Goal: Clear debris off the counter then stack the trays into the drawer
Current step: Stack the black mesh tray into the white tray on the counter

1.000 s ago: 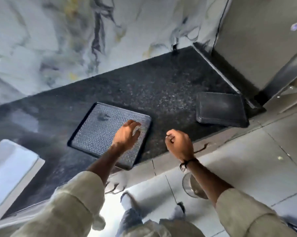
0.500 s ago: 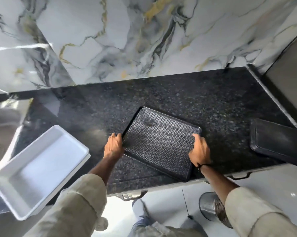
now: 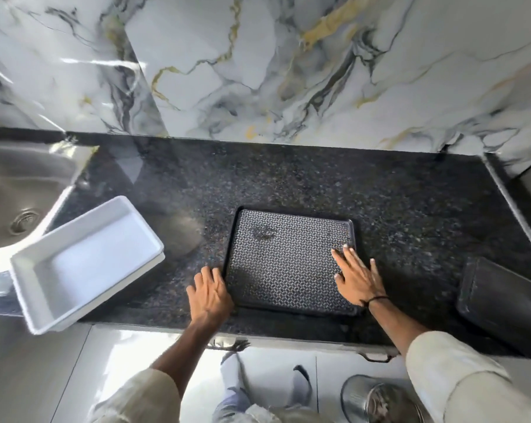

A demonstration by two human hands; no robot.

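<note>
My left hand (image 3: 209, 293) lies flat on the surface (image 3: 410, 215), fingers extended, fingertips against the left rim of the patterned tray (image 3: 285, 264). Open, gripping nothing. My right hand (image 3: 357, 274) is spread flat over the tray's right near part, fingers splayed, palm down, also open; a dark band sits at that wrist.

The patterned tray lies flat on the black speckled surface, near the front edge, roughly centred. A small dark smudge or bit of debris (image 3: 262, 232) shows on its far left area; I cannot tell what it is.

Left of the tray, apart from it: a white tray (image 3: 84, 261), deeper, set at an angle, its near corner overhanging the front edge of the surface. It looks like two nested, but I am not certain. Further left, a steel sink (image 3: 16, 190).

Right, well apart from the patterned tray: a dark tray (image 3: 502, 303) at the near right of the surface.

Far side: marbled wall (image 3: 288, 71). Below the front edge: white cabinet fronts with handles, and a steel bin (image 3: 374, 398) on the floor at near right.
</note>
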